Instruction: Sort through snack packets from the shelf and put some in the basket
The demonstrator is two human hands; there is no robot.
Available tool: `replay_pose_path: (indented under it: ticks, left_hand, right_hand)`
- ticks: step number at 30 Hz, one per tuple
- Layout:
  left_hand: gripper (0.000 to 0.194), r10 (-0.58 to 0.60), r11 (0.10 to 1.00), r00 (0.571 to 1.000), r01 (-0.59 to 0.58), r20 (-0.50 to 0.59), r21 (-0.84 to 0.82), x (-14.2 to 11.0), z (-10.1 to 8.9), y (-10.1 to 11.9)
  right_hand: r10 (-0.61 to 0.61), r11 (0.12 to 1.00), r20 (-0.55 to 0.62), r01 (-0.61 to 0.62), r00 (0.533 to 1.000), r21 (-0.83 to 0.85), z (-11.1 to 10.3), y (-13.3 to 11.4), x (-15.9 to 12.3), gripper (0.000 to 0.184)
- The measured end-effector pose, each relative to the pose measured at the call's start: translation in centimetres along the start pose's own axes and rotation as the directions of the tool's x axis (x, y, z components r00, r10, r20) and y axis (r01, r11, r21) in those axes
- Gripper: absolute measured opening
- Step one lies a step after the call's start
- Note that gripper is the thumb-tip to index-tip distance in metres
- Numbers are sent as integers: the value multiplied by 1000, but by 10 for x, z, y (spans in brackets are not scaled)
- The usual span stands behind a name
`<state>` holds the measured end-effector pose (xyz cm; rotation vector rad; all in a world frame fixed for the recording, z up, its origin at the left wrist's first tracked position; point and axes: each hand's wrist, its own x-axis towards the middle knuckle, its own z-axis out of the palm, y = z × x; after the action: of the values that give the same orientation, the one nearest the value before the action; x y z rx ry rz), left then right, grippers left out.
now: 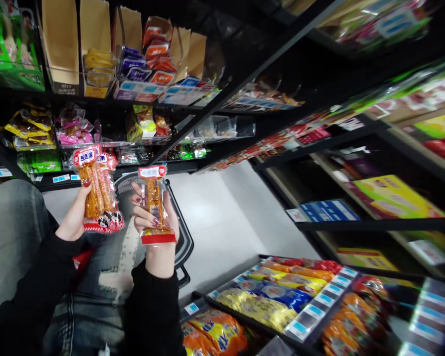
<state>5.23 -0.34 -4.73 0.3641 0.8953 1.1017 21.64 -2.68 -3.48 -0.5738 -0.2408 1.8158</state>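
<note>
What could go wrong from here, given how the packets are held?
1. The left hand holds several clear snack packets bunched together, thumb at one edge; one could slide out if the grip loosens.
2. The single snack packet in the right hand has a glossy wrapper, so it may slip.
3. The black basket's rim is beyond the right hand; an arm might catch it.

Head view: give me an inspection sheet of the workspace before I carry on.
Surface: floor, pale, looks smooth
Things: snack bundle and single packet, both upright, apart
Clutter: black basket, partly hidden behind the packet and right hand
Grippers: bare hands; left hand grips the bundle, right hand the packet
Cables: nothing seen
Surroundings: stocked shelves close by, partly blurred; jeans at left
</note>
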Motion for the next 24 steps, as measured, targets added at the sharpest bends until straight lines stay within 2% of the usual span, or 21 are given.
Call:
replay_pose_path:
  ticks: [2,5,8,11,16,22,24]
  left_hand:
    - [47,-4,1000,1000,4,29,-16,0,-1,-1]
    - [45,-55,998,994,59,90,-37,-1,-2,-1]
    - [43,-77,996,985,82,152,-27,-3,-4,-2]
    - [42,-52,998,989,55,138,-18,-5,-4,-2]
    - [37,-84,996,993,82,83,21,-6,-4,-5]
    - [32,-105,991,987,114,118,-71,-6,-3,-1]
    - [36,-117,987,983,131,140,-97,-6,-3,0]
  right_hand:
    - [-12,998,-11,11,1000,-63,-1,2,1,47]
    - [-89,965,-47,75,995,-253,-4,5,3,58]
    - [-197,862,-63,143,978,-487,-5,9,5,50]
    - [-302,758,-89,182,949,-627,-3,15,9,44]
    - [-332,710,-118,166,936,-684,-1,24,15,45]
    - [-329,688,-145,132,933,-714,-11,22,17,38]
    - [-361,617,-127,134,924,-776,-13,21,16,35]
